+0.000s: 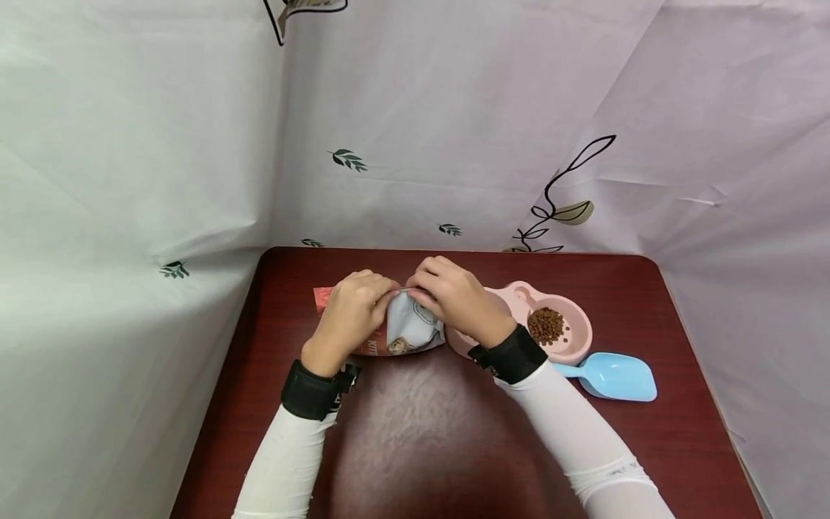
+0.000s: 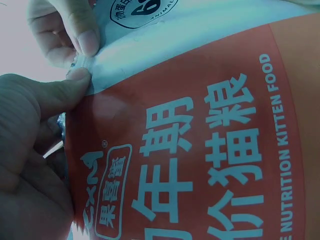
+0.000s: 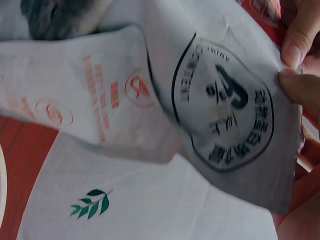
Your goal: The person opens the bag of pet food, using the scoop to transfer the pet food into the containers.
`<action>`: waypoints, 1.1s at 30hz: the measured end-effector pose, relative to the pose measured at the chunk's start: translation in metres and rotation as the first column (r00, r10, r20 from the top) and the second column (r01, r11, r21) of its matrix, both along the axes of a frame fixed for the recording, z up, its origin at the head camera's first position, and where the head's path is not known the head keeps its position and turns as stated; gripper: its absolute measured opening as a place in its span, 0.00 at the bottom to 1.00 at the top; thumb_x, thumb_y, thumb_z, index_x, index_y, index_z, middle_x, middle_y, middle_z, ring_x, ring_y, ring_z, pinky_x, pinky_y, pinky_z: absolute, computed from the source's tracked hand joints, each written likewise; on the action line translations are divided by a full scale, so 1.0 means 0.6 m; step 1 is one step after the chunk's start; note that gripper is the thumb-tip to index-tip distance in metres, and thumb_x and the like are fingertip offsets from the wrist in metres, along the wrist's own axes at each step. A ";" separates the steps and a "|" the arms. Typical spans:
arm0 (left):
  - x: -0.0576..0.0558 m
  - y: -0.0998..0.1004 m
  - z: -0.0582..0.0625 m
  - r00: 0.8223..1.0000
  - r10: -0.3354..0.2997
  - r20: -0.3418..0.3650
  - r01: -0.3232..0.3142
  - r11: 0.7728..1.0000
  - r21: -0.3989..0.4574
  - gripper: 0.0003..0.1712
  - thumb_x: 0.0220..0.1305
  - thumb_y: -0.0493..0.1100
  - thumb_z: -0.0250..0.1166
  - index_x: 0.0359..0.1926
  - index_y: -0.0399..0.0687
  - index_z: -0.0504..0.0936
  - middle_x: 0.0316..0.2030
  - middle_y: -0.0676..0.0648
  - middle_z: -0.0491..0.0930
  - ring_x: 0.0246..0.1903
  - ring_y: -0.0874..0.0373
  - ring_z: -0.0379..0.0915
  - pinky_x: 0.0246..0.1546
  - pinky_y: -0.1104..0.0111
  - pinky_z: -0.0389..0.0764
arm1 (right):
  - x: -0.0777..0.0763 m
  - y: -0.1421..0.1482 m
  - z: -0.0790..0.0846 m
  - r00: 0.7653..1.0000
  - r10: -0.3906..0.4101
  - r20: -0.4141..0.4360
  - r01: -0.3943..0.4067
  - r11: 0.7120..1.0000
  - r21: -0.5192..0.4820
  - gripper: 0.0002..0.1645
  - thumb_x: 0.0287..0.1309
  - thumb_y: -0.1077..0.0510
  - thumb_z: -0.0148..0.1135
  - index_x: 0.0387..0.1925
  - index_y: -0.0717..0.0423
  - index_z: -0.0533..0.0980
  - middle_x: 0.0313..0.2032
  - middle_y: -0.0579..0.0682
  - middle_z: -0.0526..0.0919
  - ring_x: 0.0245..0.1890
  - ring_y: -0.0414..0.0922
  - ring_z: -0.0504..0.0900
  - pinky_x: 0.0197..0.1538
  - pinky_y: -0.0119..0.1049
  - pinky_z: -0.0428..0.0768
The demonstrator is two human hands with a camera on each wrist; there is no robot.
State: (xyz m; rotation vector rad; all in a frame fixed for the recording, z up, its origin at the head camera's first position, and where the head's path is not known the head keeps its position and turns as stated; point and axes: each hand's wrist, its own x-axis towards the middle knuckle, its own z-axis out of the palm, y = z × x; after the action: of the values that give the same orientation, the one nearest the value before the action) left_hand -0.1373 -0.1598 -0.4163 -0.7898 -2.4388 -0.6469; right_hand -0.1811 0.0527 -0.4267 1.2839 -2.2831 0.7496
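A red and white bag of kitten food [image 1: 415, 324] stands toward the back of the table, and both hands are at its top edge. My left hand [image 1: 353, 310] pinches the edge between thumb and fingers on the red side. Close beside it, my right hand [image 1: 457, 299] pinches the white part of the same edge. In the left wrist view the two thumbs nearly meet along the bag's edge, over the printed front. The right wrist view shows the bag's white face, with a round black emblem near the pinched edge.
Right of the bag sits a pink double bowl [image 1: 586, 333], with brown kibble [image 1: 546, 326] in its right cup; my right hand partly covers the left one. A light blue scoop [image 1: 619, 376] lies in front of the bowl. White patterned cloth [image 1: 415, 144] surrounds the dark red table [image 1: 674, 432].
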 end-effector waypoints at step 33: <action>-0.002 0.034 0.003 0.996 0.021 -0.082 -0.037 0.980 -0.194 0.07 0.66 0.42 0.72 0.40 0.44 0.88 0.35 0.49 0.86 0.35 0.52 0.80 0.36 0.61 0.77 | -0.014 0.049 -0.019 0.997 0.077 0.010 -0.076 0.995 -0.068 0.03 0.59 0.64 0.72 0.35 0.54 0.85 0.34 0.46 0.83 0.37 0.43 0.81 0.40 0.37 0.81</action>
State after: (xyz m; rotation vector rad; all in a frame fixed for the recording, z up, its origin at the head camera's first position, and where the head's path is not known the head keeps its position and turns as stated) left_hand -0.1383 -0.1393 -0.4144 -0.8372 -2.4615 -0.3608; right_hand -0.1894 0.0820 -0.4379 1.3456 -2.2091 0.8567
